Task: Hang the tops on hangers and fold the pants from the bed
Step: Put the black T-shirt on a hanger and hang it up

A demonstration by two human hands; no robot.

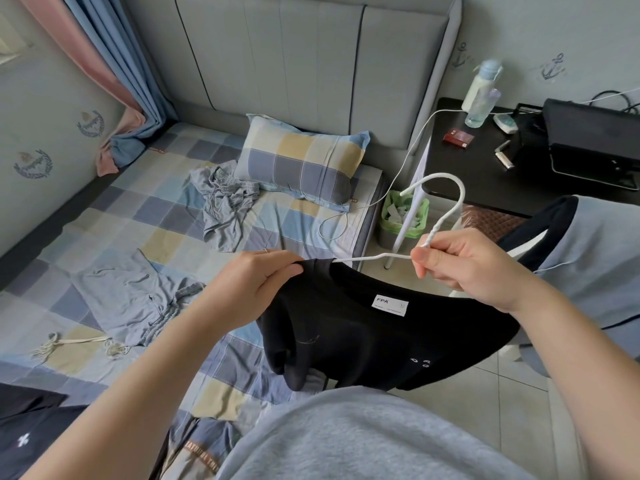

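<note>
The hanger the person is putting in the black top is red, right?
Not red. The hanger the person is putting in the black top is white. The head view shows it, with the right hand gripping its neck.

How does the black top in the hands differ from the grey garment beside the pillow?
Colour: the black top is dark, the grey garment pale. State: the black top is held up, the left hand pinching its shoulder and the right hand gripping the white hanger; the grey garment lies crumpled on the bed, untouched. Both are clothing.
</note>
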